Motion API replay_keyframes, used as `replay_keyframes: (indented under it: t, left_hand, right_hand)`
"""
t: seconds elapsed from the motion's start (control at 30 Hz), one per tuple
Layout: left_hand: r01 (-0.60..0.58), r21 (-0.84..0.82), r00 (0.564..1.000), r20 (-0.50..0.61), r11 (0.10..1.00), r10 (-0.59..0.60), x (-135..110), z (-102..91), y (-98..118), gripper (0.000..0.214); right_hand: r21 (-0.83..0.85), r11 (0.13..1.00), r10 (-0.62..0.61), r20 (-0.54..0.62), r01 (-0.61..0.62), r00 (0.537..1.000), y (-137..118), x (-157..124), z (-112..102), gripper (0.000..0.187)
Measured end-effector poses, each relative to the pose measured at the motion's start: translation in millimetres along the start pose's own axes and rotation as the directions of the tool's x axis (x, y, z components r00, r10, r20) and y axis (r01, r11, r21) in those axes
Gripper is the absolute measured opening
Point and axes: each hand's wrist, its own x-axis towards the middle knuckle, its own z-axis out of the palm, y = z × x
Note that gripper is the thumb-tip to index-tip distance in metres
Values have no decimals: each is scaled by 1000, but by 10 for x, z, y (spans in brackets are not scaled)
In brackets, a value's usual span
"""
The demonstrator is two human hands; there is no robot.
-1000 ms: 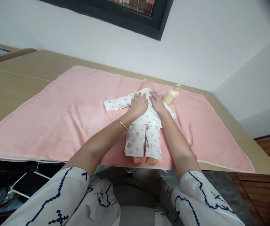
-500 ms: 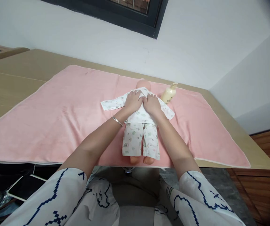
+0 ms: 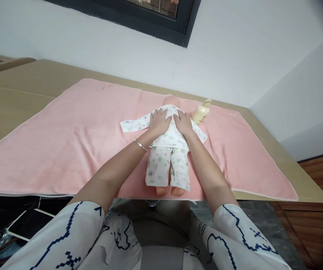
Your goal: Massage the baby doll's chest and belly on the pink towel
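Note:
A baby doll (image 3: pixel 169 140) in a white patterned top and trousers lies on a pink blanket (image 3: pixel 102 112), its head toward the wall and its feet toward me. My left hand (image 3: pixel 159 123) rests flat on the left side of the doll's upper body, fingers spread. On the right side, my right hand (image 3: pixel 183 123) lies flat on the top with its fingers apart. A strip of white cloth shows between the two hands. Beyond my right hand stands a pale yellow pump bottle (image 3: pixel 201 112), tilted in view. A silver bangle (image 3: pixel 141 145) circles my left wrist.
The blanket covers much of a wooden table (image 3: pixel 51 75) set against a white wall (image 3: pixel 220 56). A dark window frame (image 3: pixel 150 22) is above. Below the table's edge at left lies a dark flat thing with a white border (image 3: pixel 30 225). Wooden drawers (image 3: pixel 316 217) stand at right.
My hands have moved slightly apart across the doll's upper body, so the gap between my thumbs is wider. The doll and bottle stay in place.

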Motion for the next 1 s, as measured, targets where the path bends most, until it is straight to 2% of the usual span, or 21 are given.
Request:
replay_keyframes:
  t: [0.3,0.4,0.5,0.6,0.7,0.83,0.93,1.0]
  left_hand:
    - [-18,25,998,68,1000,16,70,-97,-72,58]
    - [-33,9,994,105,999,32,99,-138,-98,59]
    - [-4,30,992,124,1000,0,82,-152,-51,60]
    - [36,93,991,124,995,-47,-6,-154,70,62]
    - [35,160,987,148,987,-59,-110,-177,196,66]
    - [45,203,974,208,978,-88,-140,-232,253,67]
    - [63,168,973,211,984,-98,-73,-254,185,66]
    - [71,142,974,205,987,-100,-22,-251,116,65]
  right_hand:
    - [-71,994,83,-43,-86,996,-249,-117,29,57]
    - [-53,994,97,-56,-100,994,-323,-174,7,53]
    - [-52,991,120,-73,-124,990,-379,-213,-26,47]
    - [-65,990,121,-50,-124,991,-331,-171,-59,43]
    - [-22,997,68,5,-68,998,-158,-44,-75,41]
    - [27,999,35,50,-36,998,-26,50,-67,42]
    - [-66,996,66,33,-64,997,-200,-68,-80,43]
    - [-147,989,35,34,-29,999,-395,-195,-113,44]
